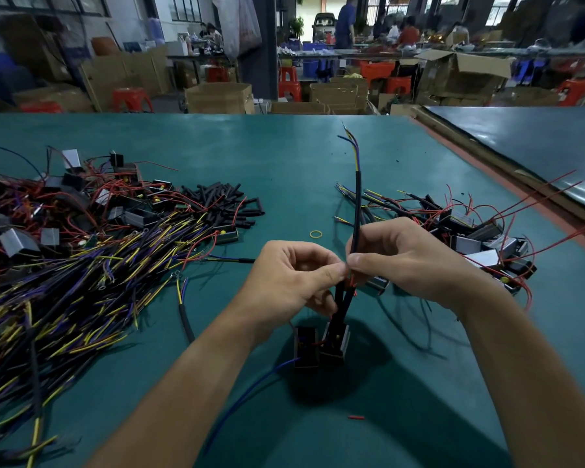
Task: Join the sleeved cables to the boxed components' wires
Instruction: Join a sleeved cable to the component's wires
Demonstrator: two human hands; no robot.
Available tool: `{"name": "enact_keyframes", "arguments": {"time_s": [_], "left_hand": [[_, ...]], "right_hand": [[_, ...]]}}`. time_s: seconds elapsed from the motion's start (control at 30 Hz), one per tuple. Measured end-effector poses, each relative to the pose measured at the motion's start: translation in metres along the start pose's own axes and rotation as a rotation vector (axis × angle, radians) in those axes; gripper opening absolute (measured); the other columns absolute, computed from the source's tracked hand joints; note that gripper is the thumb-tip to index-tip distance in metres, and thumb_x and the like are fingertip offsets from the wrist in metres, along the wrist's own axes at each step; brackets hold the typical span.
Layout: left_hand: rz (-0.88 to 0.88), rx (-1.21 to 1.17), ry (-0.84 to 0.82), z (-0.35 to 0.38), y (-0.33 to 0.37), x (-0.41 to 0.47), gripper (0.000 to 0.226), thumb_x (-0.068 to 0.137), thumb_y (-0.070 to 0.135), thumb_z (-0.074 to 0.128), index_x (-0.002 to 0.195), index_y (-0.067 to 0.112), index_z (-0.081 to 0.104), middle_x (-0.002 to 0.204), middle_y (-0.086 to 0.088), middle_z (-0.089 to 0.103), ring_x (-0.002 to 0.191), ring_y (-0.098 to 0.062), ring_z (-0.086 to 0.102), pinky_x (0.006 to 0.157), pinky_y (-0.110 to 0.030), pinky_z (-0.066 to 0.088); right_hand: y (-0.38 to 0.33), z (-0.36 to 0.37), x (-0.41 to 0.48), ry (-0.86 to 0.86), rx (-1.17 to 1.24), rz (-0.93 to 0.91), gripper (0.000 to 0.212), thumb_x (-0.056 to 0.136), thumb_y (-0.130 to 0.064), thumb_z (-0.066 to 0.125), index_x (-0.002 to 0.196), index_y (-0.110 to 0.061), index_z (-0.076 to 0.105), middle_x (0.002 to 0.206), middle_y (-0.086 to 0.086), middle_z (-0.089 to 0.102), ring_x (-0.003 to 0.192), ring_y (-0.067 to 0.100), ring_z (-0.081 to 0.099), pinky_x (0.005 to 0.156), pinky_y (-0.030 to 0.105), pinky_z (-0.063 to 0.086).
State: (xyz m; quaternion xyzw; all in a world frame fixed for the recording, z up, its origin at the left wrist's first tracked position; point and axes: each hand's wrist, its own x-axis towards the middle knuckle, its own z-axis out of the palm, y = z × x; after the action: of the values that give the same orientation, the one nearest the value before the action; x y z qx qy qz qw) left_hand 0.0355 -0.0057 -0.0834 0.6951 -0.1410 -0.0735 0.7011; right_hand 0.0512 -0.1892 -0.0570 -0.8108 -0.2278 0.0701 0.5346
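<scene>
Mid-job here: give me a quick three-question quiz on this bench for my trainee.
1. True or false: the left hand lies idle on the table.
2. What lies just beyond the hands? A rubber band, B scissors, C tape roll.
3. Fill in: the sleeved cable rises upright from the ___ hand.
Key: 1 false, it pinches wires against the right hand; 2 A; 3 right.
</scene>
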Motion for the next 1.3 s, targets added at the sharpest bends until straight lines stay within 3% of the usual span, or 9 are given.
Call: {"name": "enact_keyframes", "arguments": {"time_s": [0.1,0.27,0.63,0.77,0.83,0.93,1.0,1.17,1.3], "left_hand": [[0.006,-0.011,-0.004,-0.0007,0.0017,-0.0003,0.007,0.080,-0.002,0.072,0.076,0.002,0.068,0.065,-0.021,0.059,0.040,-0.014,0.055,0.045,-0.023,0.049],[0.079,0.043,0.041,-0.0012,-0.0006,0.0009,0.012,0.078,-0.005,0.073,0.072,0.005,0.069,0.057,0.000,0.064,0.042,-0.011,0.050,0.046,-0.021,0.048],[0.176,0.136,0.091,-0.0020,-0.0064,0.0039,0.011,0.075,0.009,0.077,0.066,0.014,0.074,0.054,0.002,0.065,0.040,-0.010,0.051,0.044,-0.019,0.043],[0.145,0.106,0.082,-0.0032,-0.0043,0.0044,0.017,0.078,-0.002,0.076,0.067,0.011,0.071,0.053,0.001,0.063,0.040,-0.009,0.049,0.044,-0.019,0.042],[0.107,0.053,0.062,-0.0028,-0.0029,0.0041,0.015,0.077,-0.003,0.075,0.069,0.008,0.071,0.055,-0.001,0.063,0.042,-0.010,0.048,0.045,-0.019,0.043],[0.071,0.018,0.059,-0.0027,-0.0036,0.0043,0.013,0.076,-0.005,0.075,0.070,0.006,0.070,0.056,-0.003,0.064,0.043,-0.010,0.048,0.046,-0.019,0.044],[0.062,0.023,0.071,-0.0023,-0.0048,0.0047,0.012,0.077,-0.004,0.074,0.071,0.005,0.071,0.056,-0.003,0.064,0.043,-0.010,0.049,0.045,-0.019,0.044],[0.073,0.034,0.095,-0.0025,-0.0064,0.0069,0.003,0.078,-0.002,0.074,0.077,-0.002,0.072,0.061,-0.012,0.064,0.042,-0.013,0.048,0.044,-0.020,0.043],[0.088,0.105,0.103,-0.0027,-0.0076,0.0063,0.006,0.082,0.003,0.073,0.076,0.003,0.072,0.059,-0.005,0.063,0.043,-0.011,0.051,0.047,-0.023,0.046]], "right_hand": [[0.0006,0.0002,0.0004,-0.011,0.025,0.002,0.020,0.092,0.003,0.059,0.076,-0.007,0.066,0.069,0.008,0.068,0.068,0.017,0.065,0.070,0.033,0.054],[-0.0007,0.0014,0.0004,-0.016,0.040,0.007,0.020,0.093,0.003,0.058,0.078,-0.007,0.067,0.067,0.004,0.068,0.066,0.013,0.065,0.066,0.027,0.054],[0.0006,0.0014,0.0028,-0.005,0.036,0.015,0.021,0.093,0.004,0.057,0.077,-0.006,0.067,0.065,0.004,0.065,0.063,0.016,0.061,0.063,0.025,0.051],[0.0013,0.0036,0.0028,-0.008,0.053,0.007,0.018,0.093,0.004,0.057,0.078,-0.002,0.066,0.066,0.007,0.064,0.064,0.015,0.061,0.064,0.024,0.051],[0.0019,0.0039,0.0028,0.002,0.049,-0.008,0.018,0.093,0.005,0.057,0.079,-0.001,0.066,0.068,0.013,0.064,0.066,0.017,0.061,0.066,0.029,0.052],[0.0034,0.0039,0.0035,0.022,0.049,-0.034,0.018,0.092,0.006,0.058,0.079,-0.003,0.068,0.074,0.031,0.061,0.069,0.026,0.058,0.071,0.050,0.050],[0.0036,0.0041,0.0033,0.038,0.053,-0.040,0.014,0.090,0.002,0.061,0.080,-0.005,0.069,0.076,0.030,0.063,0.070,0.027,0.059,0.073,0.058,0.051],[0.0051,0.0042,0.0050,0.066,0.068,-0.046,0.009,0.080,-0.014,0.063,0.079,-0.008,0.069,0.072,0.011,0.067,0.069,0.024,0.061,0.077,0.060,0.052],[0.0075,0.0035,0.0051,0.097,0.055,-0.068,0.006,0.083,-0.010,0.066,0.080,-0.005,0.068,0.072,0.021,0.065,0.067,0.024,0.062,0.074,0.059,0.052]]}}
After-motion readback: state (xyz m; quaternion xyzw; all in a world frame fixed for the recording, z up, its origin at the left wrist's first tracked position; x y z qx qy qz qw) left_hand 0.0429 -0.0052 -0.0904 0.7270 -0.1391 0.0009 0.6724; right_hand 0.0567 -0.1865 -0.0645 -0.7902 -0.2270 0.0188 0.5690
